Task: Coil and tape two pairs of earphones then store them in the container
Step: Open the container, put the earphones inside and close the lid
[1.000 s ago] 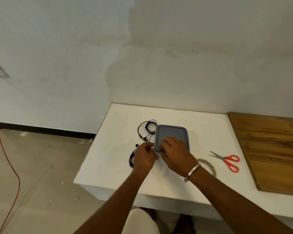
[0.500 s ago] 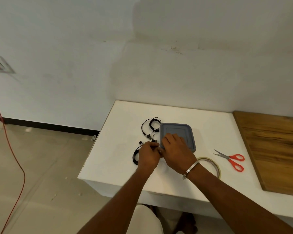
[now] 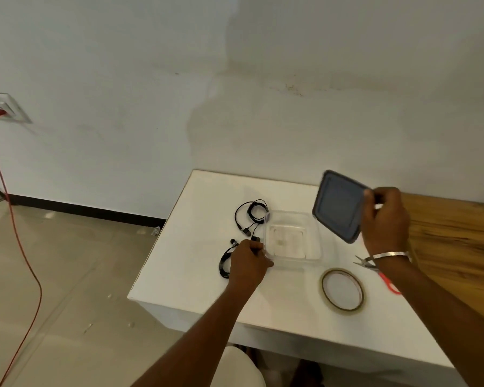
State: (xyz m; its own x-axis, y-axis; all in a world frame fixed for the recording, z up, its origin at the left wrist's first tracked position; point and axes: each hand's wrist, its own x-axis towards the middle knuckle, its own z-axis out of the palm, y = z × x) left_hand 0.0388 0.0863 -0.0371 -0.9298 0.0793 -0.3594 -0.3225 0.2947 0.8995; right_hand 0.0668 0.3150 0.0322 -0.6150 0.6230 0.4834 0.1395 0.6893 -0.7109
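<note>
Lid (image 3: 338,205) is off and up in the air. The right hand (image 3: 386,219) pinches it by its right edge, thumb and fingers curled round the rim, and holds it tilted above the table (image 3: 196,275), its grey face turned toward the camera. Under and to the left of that grip sits the container (image 3: 292,238), clear plastic, open, nothing visible inside it.

The left hand (image 3: 248,262) is down at the container's near-left corner, fingers curled against the rim there; it looks like a steadying hold, though I cannot tell how much of the plastic is actually gripped.

Just left of that hand, partly hidden under it, lies one pair of earphones (image 3: 225,263), a black bundle on the table with a bud poking out above the knuckles. Beyond the hand, touching the container's far-left corner, is the second pair (image 3: 253,215), coiled at one end, its buds trailing loose back toward the left hand. Whether either coil is taped, too small to say.

Below the right wrist, on the near side, the tape roll (image 3: 342,289) lies flat on the table. The scissors (image 3: 380,272) lie right under the right forearm, red handles peeking out, blades pointing left. To the right of the lid grip, a wooden top (image 3: 453,233) meets the white table.
</note>
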